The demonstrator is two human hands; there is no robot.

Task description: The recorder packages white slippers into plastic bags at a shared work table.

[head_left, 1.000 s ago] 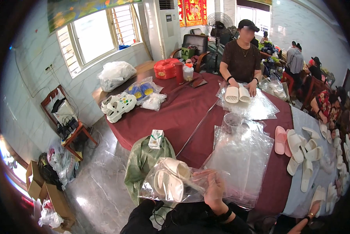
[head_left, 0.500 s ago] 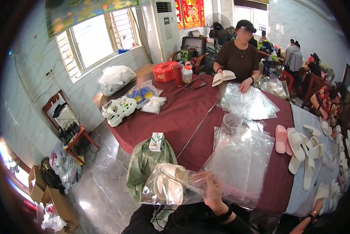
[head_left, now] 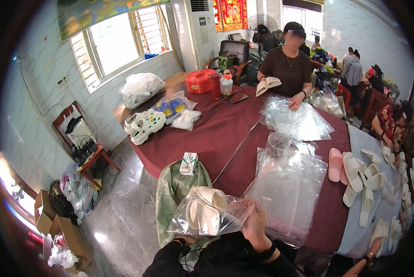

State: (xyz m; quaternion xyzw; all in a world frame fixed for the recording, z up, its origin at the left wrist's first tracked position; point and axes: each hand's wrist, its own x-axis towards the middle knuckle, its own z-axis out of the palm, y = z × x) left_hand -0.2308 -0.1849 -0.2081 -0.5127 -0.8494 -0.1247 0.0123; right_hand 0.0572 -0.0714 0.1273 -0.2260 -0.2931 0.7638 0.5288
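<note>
1. In my judgement, the cream slippers could slide toward the right side of the clear bag and fall out, if that side is unsealed and it dips; whether it is sealed, I cannot tell
2. The thin film could also stretch or tear, because the slippers weigh on it while the fingers pull at one edge
3. The right hand is closed, with thumb and fingers pinching the gathered right edge of the bag; it does not touch the slippers
4. The left hand is mostly hidden below the bag, so I cannot tell how far it is open or whether it grips
5. The slippers lie inside the bag, in front of the green sack at the near side of the table, with the flat bags to the right
</note>
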